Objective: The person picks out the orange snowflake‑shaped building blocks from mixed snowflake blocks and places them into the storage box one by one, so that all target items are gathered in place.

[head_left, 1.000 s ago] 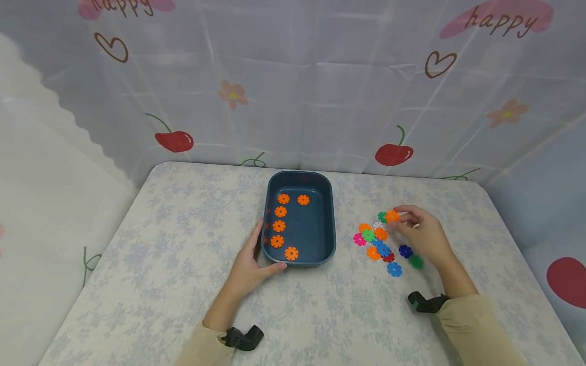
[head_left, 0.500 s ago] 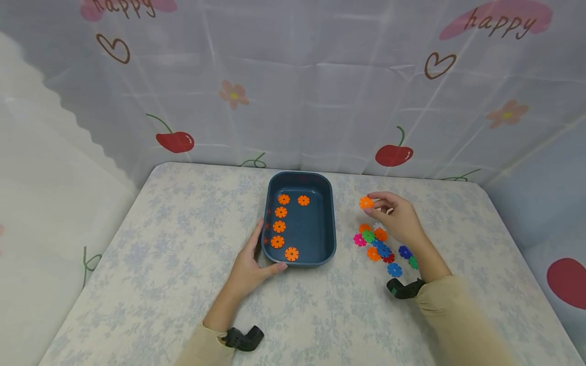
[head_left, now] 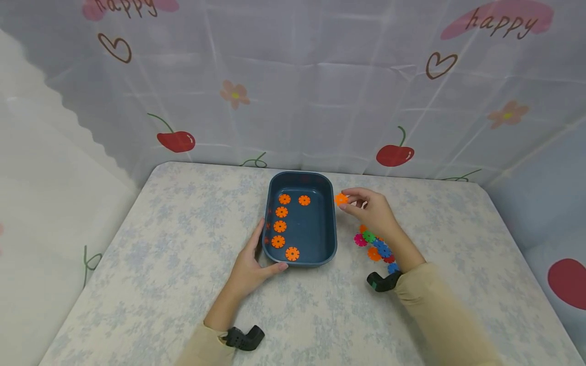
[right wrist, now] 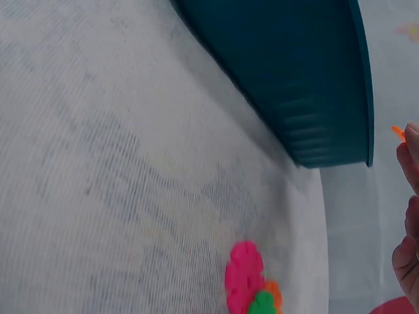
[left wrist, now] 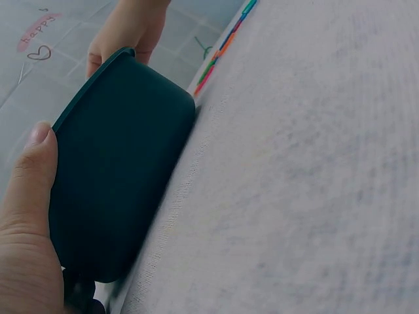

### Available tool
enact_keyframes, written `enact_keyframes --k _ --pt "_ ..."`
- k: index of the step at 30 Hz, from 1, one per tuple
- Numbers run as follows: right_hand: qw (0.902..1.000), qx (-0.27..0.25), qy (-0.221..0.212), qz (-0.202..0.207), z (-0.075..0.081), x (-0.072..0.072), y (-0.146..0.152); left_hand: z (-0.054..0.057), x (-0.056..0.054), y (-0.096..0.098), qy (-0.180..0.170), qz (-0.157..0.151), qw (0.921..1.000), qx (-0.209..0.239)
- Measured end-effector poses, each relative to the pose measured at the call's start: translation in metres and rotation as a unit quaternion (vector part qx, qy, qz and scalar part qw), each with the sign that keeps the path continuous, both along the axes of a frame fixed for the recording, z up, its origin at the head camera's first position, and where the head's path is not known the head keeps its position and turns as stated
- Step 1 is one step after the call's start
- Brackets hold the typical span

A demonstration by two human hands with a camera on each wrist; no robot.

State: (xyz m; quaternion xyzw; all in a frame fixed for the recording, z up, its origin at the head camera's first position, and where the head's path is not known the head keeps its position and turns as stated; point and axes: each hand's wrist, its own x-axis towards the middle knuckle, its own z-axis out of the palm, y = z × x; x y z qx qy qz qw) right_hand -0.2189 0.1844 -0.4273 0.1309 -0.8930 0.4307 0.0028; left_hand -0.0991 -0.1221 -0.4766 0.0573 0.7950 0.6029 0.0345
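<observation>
A dark blue rectangular tub (head_left: 313, 231) stands on the table. Several orange flower-shaped plastic discs lie inside it, one of them a disc near its front (head_left: 292, 253). My left hand (head_left: 247, 272) grips the tub's near left corner, thumb at the front rim and fingers along the left side; the thumb (left wrist: 33, 176) shows large in the left wrist view. Just outside the right rim, my right hand (head_left: 373, 211) pinches one orange flower disc (head_left: 341, 199) between thumb and fingertips. In the right wrist view, that disc (right wrist: 398, 133) peeks out edge-on past the fingertips.
Right of the tub lies a loose pile of flower discs, including a pink disc (head_left: 360, 240), a green disc (head_left: 369, 236) and a blue disc (head_left: 384, 250). My right forearm covers part of it. A printed curtain (head_left: 297, 101) hangs behind the table's (head_left: 174, 244) far edge.
My right hand has lifted the orange disc from the pile and carried it left to the tub's right rim. My left hand and the tub have stayed in place.
</observation>
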Motion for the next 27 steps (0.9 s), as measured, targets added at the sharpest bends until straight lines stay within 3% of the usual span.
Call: enact_keyframes --k 8,15,27 --pt "0.9993 0.026 0.005 0.028 0.0 -0.005 -0.025 0.0 0.0 0.0 0.003 0.001 1.0 0.0" --pt "0.9974 0.055 0.007 0.046 0.0 -0.007 -0.046 -0.029 -0.008 -0.004 0.029 0.0 0.9995 -0.01" --pt "0.9875 0.132 0.052 0.069 -0.01 -0.011 -0.072 -0.031 -0.009 -0.004 0.035 -0.003 0.9992 -0.016"
